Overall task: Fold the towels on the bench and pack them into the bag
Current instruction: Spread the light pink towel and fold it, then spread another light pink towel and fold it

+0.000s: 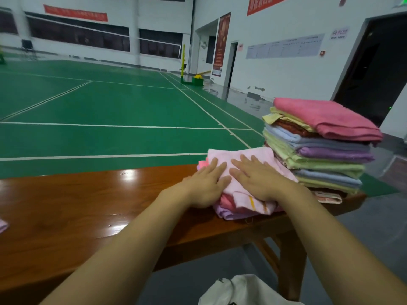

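A folded pale pink towel (240, 157) tops a low pile of pink and lilac towels (233, 213) on the brown wooden bench (77, 208). My left hand (207, 183) lies flat on the pile's left side, fingers straight. Beside it, my right hand (257, 179) presses flat on the same pale pink towel. A tall stack of folded towels (319, 146), pink on top, stands at the bench's right end, just beyond my right hand. A white bag (240, 291) lies on the floor below the bench, between my forearms.
A corner of another pink cloth (3, 225) shows at the left frame edge on the bench. Behind the bench stretches a green court floor (110, 106) with white lines. A dark doorway (374, 69) opens at the right.
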Motion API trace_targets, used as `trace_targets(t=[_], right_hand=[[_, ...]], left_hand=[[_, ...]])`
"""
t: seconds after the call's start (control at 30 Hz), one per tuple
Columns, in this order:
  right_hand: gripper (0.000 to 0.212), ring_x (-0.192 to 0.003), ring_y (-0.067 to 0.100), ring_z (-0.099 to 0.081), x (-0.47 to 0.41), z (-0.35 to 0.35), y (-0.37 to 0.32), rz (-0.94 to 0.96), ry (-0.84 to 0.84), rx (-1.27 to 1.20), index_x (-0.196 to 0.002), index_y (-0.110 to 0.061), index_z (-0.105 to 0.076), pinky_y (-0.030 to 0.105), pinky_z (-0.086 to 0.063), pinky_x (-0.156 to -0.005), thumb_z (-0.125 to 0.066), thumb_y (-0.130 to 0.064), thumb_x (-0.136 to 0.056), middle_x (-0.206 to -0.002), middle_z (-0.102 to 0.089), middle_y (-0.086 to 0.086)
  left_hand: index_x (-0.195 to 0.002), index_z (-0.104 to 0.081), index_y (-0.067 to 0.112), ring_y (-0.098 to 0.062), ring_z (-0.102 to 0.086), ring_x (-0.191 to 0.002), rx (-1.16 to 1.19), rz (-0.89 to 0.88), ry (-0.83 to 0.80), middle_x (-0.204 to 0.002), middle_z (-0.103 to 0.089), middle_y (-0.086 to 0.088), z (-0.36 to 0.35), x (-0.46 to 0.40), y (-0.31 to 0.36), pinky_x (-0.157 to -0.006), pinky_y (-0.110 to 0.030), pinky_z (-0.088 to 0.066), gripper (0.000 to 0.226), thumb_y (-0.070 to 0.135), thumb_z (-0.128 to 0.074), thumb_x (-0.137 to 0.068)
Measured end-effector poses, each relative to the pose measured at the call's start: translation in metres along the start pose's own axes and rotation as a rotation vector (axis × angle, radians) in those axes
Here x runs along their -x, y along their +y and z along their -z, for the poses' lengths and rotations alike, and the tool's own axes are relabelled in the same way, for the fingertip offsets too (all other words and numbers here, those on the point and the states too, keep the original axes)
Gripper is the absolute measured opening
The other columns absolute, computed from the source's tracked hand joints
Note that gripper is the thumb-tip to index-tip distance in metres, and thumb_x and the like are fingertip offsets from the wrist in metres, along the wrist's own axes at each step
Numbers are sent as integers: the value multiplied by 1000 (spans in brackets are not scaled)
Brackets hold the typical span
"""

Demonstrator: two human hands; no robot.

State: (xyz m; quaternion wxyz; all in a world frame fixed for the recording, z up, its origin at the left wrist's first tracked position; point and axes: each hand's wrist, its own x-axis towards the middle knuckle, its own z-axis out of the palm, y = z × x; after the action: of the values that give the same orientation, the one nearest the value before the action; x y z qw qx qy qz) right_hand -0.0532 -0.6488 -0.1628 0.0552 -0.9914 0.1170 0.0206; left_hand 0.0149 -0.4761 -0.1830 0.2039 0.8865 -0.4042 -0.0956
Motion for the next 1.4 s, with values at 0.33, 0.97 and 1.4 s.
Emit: trace_targets(t=[0.33, 0.97, 1.4], right_hand=[[89, -145, 30, -34, -16, 15, -22, -240, 61, 149, -150, -31, -39, 61, -20, -118, 1, -79, -88, -161, -36, 3], [35, -95, 21, -68, -4, -29, -409, 618, 24, -373, -102, -21, -73, 41, -55, -86, -57, -52, -95, -101, -75, -1], [12, -76, 10, -60, -5, -53, -432, 608, -21, -755, -95, -25, -73, 24, -44, -65, -70, -37, -93, -88, -69, -6]], left_hand=[[-161, -5, 35, -24, 3, -156, -39, 143, 160, -169, 7, 1, 53, 61, -44, -125, -51, -6, 71, 64, -29, -101], [-148, -45, 21, -30, -49, -133, -132, 645, 411, -150, -46, -11, 179, 299, -232, -111, -43, -40, 63, 49, -61, -95], [-92, -71, 7, -32, -63, -76, -229, 1137, 587, -83, -68, -14, 214, 397, -279, -65, -31, -47, 27, 34, -72, -87]])
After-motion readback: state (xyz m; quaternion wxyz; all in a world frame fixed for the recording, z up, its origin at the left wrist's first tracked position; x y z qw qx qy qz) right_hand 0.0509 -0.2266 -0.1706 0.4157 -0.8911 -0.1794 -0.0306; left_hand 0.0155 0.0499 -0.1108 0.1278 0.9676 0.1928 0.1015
